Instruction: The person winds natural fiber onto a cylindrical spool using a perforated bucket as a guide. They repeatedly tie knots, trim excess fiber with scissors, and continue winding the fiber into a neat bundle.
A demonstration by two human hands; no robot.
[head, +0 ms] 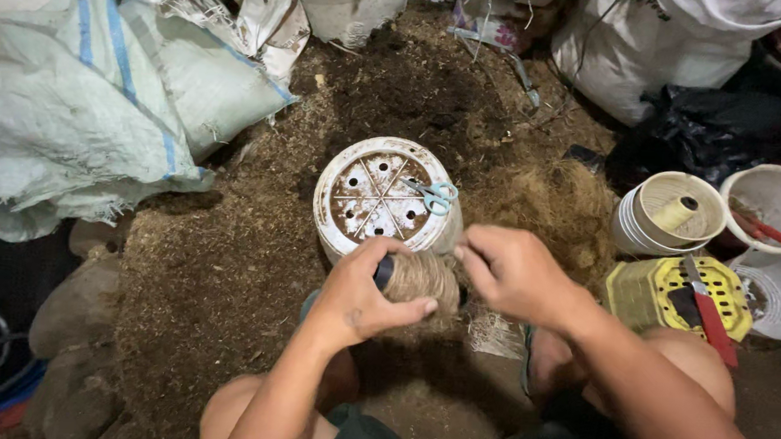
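Spool: jute twine roll point(421, 278), gripped by left hand point(363, 292).
Right hand point(512, 270): pinches twine end beside roll.
Beyond hands: upturned white pot point(341, 216) bearing scissors point(432, 194).

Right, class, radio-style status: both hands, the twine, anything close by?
Left hand grips twine spool. Right hand pinches the strand. Scissors on upturned white pot just beyond.

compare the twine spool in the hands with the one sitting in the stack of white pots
The held twine spool is brown and rough, lying sideways in the left hand; the spool in the stacked pots is pale yellow, smooth and untouched. The held one looks fatter, and the right hand pinches at its edge. Both are wound cord.
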